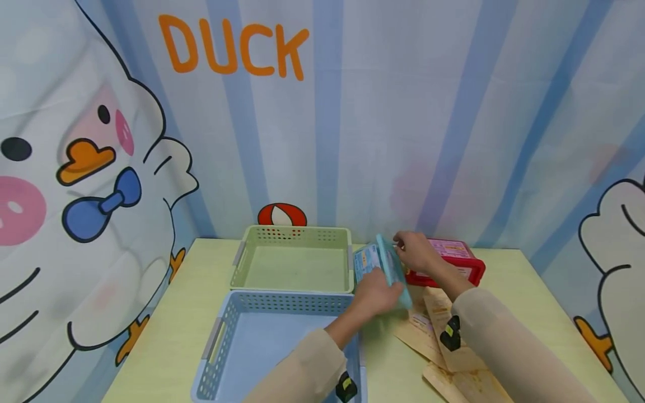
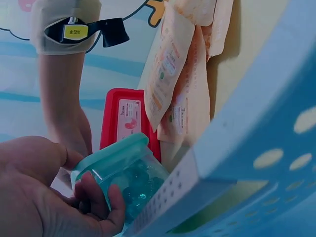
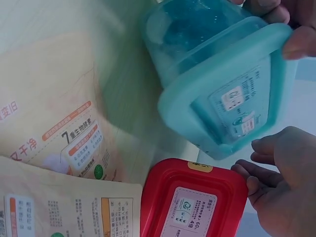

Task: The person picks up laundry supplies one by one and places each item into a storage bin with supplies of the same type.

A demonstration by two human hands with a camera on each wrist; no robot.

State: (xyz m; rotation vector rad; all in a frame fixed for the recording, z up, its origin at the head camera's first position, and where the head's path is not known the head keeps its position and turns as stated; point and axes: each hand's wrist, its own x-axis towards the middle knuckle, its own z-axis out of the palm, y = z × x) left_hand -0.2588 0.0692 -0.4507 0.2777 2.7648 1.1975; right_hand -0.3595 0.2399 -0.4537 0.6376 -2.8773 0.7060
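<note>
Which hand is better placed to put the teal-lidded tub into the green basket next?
Probably the left hand: it holds the teal-lidded tub and sits nearer the green basket. The right hand is farther off, beside the red box.

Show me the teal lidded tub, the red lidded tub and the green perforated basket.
Teal lidded tub [image 3: 222,71]: right wrist view, on its lid's rim.
Red lidded tub [image 3: 191,205]: right wrist view, on its lid's label.
Green perforated basket [image 1: 293,262]: head view, on its inner floor.
</note>
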